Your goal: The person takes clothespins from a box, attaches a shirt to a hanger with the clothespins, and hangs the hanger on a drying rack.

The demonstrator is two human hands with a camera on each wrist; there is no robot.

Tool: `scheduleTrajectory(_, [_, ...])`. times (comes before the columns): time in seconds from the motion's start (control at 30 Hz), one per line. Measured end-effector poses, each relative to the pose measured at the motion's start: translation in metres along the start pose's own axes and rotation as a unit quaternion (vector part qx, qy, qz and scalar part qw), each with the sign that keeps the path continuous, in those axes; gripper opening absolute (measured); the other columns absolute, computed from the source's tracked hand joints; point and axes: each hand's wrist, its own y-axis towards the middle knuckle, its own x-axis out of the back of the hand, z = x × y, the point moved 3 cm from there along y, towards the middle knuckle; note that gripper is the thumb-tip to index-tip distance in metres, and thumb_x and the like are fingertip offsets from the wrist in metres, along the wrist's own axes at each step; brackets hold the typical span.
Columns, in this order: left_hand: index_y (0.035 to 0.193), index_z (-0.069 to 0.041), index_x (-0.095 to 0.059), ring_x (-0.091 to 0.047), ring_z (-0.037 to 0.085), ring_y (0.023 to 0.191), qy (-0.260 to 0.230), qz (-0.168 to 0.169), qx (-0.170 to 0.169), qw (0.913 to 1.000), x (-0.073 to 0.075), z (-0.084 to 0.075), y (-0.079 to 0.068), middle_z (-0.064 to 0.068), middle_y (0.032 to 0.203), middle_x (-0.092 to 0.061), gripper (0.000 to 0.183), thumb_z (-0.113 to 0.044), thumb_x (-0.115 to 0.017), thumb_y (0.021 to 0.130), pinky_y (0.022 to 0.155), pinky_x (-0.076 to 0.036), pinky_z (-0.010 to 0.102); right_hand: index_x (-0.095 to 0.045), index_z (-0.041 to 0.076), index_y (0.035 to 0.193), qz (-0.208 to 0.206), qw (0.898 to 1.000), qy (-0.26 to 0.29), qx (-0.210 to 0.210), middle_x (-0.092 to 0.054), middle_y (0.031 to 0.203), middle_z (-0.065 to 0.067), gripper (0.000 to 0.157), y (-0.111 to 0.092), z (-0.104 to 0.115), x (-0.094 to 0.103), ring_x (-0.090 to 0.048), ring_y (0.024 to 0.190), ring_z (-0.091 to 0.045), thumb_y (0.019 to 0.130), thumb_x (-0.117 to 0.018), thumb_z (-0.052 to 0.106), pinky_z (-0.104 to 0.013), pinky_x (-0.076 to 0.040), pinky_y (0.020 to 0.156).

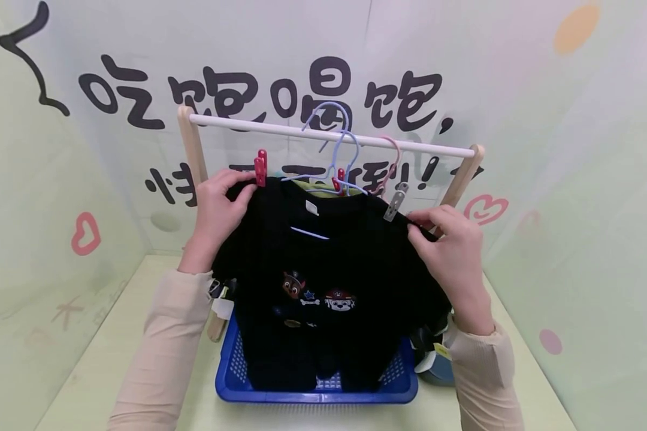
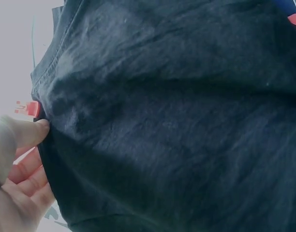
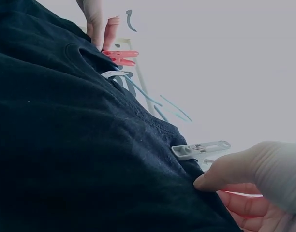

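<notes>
A black T-shirt (image 1: 323,257) with cartoon dog prints hangs spread out on a blue hanger (image 1: 338,161) below the rack's white rail. My left hand (image 1: 221,200) pinches its left shoulder, right beside a red clothespin (image 1: 260,169) clipped there. At the other shoulder my right hand (image 1: 450,251) pinches the cloth between thumb and fingers, just outside a grey clothespin (image 1: 396,202). In the left wrist view the thumb (image 2: 39,129) presses on the shirt's edge. The right wrist view shows the grey clothespin (image 3: 201,149) gripping the shoulder near the collar.
The rack's white rail (image 1: 280,129) runs between wooden posts and also carries a pink hanger (image 1: 393,158). Another red clothespin (image 1: 339,178) shows behind the collar. A blue basket (image 1: 318,397) stands under the shirt, with dark items on both sides. Printed walls enclose the table (image 1: 102,359).
</notes>
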Motion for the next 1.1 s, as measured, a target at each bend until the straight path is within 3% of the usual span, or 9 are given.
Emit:
scheduleTrajectory(0.27, [0.092,0.008,-0.070,-0.062,0.034,0.085,0.032,-0.008,0.029,0.9990,-0.001,0.009,0.004,0.022,0.088,-0.067,0.012,0.004,-0.067,0.082,0.076,-0.045,0.043,-0.074,0.002,0.078,-0.001,0.999,-0.022,0.026,-0.064,0.070,-0.010,0.009,0.016,0.001,-0.009,-0.056,0.064,-0.019,0.074,-0.068,-0.004,-0.018,-0.037,0.056])
scheduleTrajectory(0.5, [0.092,0.009,-0.070,-0.062,0.037,0.086,0.048,-0.007,0.035,0.9982,0.003,0.011,0.002,0.023,0.087,-0.067,0.013,0.005,-0.068,0.080,0.079,-0.045,0.047,-0.074,0.001,0.079,0.011,1.000,-0.012,0.022,-0.065,0.071,-0.010,0.010,0.020,0.001,-0.015,-0.056,0.064,-0.020,0.075,-0.068,-0.005,-0.014,-0.036,0.057])
scheduleTrajectory(0.87, [0.092,0.009,-0.069,-0.062,0.037,0.087,0.069,0.028,0.031,0.9967,0.013,0.009,-0.012,0.023,0.088,-0.066,0.014,0.006,-0.068,0.079,0.080,-0.046,0.047,-0.074,0.001,0.081,0.045,0.999,-0.010,0.009,-0.067,0.075,-0.010,0.009,0.015,-0.003,-0.020,-0.057,0.067,-0.020,0.075,-0.070,-0.004,-0.019,-0.041,0.058])
scheduleTrajectory(1.1, [0.093,0.009,-0.069,-0.061,0.037,0.085,0.084,0.048,0.039,0.9945,0.019,0.009,-0.021,0.023,0.086,-0.066,0.013,0.007,-0.065,0.080,0.078,-0.046,0.048,-0.073,0.000,0.082,0.056,0.998,-0.003,0.018,-0.067,0.077,-0.011,0.009,0.008,-0.003,-0.028,-0.057,0.072,-0.021,0.075,-0.071,-0.005,-0.029,-0.046,0.060])
